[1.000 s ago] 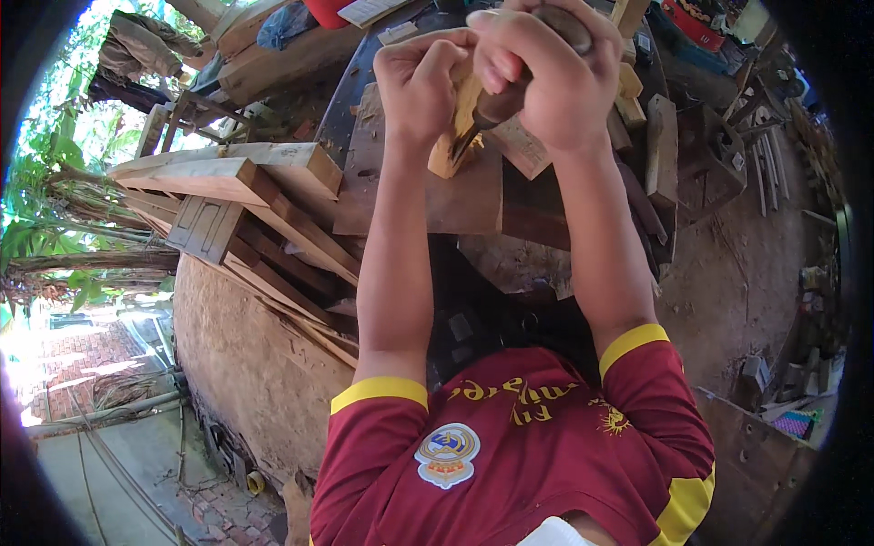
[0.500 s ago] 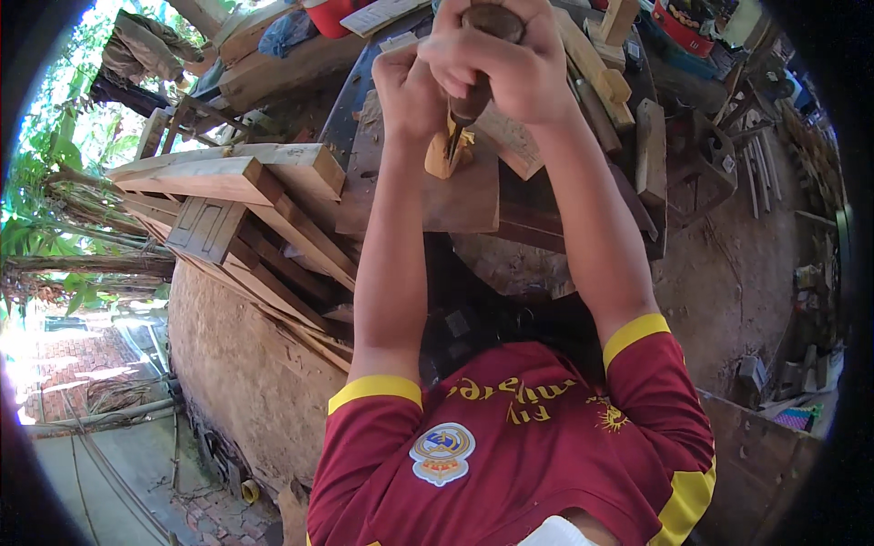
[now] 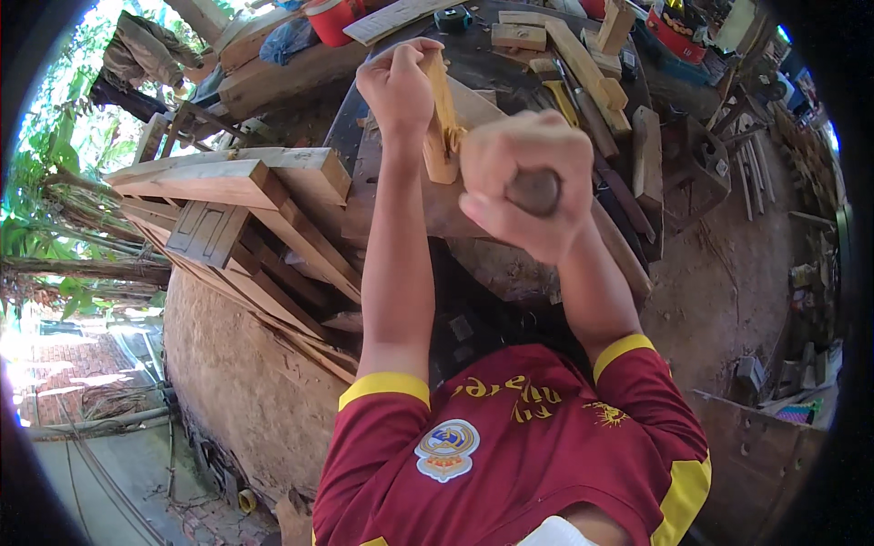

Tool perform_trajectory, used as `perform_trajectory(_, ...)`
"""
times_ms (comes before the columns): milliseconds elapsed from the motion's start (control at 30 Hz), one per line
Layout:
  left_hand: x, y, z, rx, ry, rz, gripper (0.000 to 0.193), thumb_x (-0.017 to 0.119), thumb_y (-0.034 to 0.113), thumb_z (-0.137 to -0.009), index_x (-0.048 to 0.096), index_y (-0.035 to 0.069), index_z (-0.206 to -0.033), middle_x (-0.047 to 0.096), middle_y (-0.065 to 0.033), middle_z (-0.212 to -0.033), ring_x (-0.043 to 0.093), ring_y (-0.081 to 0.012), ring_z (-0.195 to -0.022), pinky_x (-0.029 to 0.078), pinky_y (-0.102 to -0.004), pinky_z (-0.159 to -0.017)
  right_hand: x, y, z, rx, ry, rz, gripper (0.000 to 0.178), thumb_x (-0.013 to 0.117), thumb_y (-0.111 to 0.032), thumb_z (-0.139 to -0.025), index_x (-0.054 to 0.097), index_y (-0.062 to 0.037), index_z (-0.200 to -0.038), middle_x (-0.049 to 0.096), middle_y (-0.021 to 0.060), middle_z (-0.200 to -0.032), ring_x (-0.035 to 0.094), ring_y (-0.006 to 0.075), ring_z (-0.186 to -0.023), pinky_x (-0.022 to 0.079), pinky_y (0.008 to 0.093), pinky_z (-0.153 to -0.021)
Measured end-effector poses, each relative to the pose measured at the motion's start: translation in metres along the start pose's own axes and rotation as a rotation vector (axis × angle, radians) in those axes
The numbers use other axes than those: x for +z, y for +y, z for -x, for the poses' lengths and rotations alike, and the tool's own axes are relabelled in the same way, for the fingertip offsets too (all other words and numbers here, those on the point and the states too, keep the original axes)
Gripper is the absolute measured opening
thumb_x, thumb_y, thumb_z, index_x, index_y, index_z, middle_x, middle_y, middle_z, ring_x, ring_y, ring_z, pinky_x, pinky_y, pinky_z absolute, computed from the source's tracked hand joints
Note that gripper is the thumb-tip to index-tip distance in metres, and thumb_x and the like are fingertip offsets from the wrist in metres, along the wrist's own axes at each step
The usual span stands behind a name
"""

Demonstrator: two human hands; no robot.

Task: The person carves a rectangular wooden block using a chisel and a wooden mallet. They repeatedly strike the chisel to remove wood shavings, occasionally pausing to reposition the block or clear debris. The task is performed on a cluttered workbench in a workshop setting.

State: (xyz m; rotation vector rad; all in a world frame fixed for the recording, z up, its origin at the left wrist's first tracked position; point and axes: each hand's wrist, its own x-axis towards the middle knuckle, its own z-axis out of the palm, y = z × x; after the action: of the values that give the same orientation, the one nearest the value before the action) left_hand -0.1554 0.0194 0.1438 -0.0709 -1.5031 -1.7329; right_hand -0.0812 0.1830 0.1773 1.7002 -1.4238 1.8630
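Note:
My left hand (image 3: 398, 89) is closed round the upper part of a narrow, pale-yellow wood piece (image 3: 442, 159) on the workbench. Curled shavings (image 3: 454, 138) cling to the side of that piece. My right hand (image 3: 537, 205), slightly blurred, is wrapped round the handle of a chisel (image 3: 533, 192). Only the round, dark wooden butt of the handle shows, facing up; the blade is hidden beneath the fist. This hand hovers to the right of the wood piece, apart from it, over the bench's near side.
On the bench (image 3: 410, 202) lie wood blocks (image 3: 519, 36), a yellow-handled tool (image 3: 562, 102) and a tape measure (image 3: 452, 18). Long timbers (image 3: 218, 173) lean at the left. A red container (image 3: 330, 22) stands at the far left, and a wooden block (image 3: 648, 155) sits by the right edge.
My right hand has swung right and toward me with the chisel, away from the wood piece. My left hand has left the tool area and shifted slightly farther away along the wood.

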Motion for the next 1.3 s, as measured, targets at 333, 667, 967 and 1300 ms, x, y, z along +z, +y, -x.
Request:
perform_trajectory(333, -0.041, -0.013, -0.035, -0.157, 0.223, 0.051, 0.026, 0.048, 0.006, -0.077, 0.071, -0.007, -0.072, 0.067, -0.0115, -0.071, 0.061, -0.0200, -0.062, 0.049, -0.0297, -0.061, 0.021, -0.012, 0.081, -0.066, 0.072, -0.064, 0.020, 0.062, 0.004, -0.058, 0.047, -0.0097, -0.057, 0.053, 0.0000, -0.059, 0.053, 0.0180, -0.056, 0.044, 0.0389, -0.068)
perform_trajectory(667, -0.067, -0.003, -0.010, -0.146, 0.513, 0.045, 0.030, 0.047, 0.011, -0.085, 0.067, -0.009, -0.075, 0.065, -0.0112, -0.074, 0.061, -0.0207, -0.065, 0.050, -0.0310, -0.062, 0.028, -0.025, 0.090, 0.169, 0.636, -0.367, 0.012, 0.057, -0.007, -0.074, 0.047, -0.0049, -0.068, 0.046, 0.0055, -0.059, 0.042, 0.0174, -0.054, 0.034, 0.0351, -0.061)
perform_trajectory(967, -0.103, 0.032, 0.067, 0.184, 0.323, -0.501, 0.036, 0.057, 0.034, -0.098, 0.061, -0.002, -0.101, 0.062, -0.0075, -0.093, 0.058, -0.0162, -0.086, 0.047, -0.0299, -0.079, -0.010, -0.028, 0.109, 0.235, 0.934, -0.321, 0.013, 0.049, -0.003, -0.083, 0.044, -0.0047, -0.071, 0.045, 0.0063, -0.062, 0.046, 0.0184, -0.062, 0.037, 0.0364, -0.062)
perform_trajectory(1300, -0.163, 0.020, 0.160, 0.051, 0.123, -0.815, 0.049, 0.081, 0.028, -0.078, 0.058, -0.001, -0.111, 0.058, -0.0067, -0.106, 0.056, -0.0191, -0.101, 0.045, -0.0316, -0.091, -0.018, -0.026, 0.137, 0.460, 0.900, 0.337, 0.018, 0.058, -0.013, -0.092, 0.045, -0.0029, -0.087, 0.056, 0.0125, -0.081, 0.055, 0.0203, -0.081, 0.045, 0.0354, -0.077)
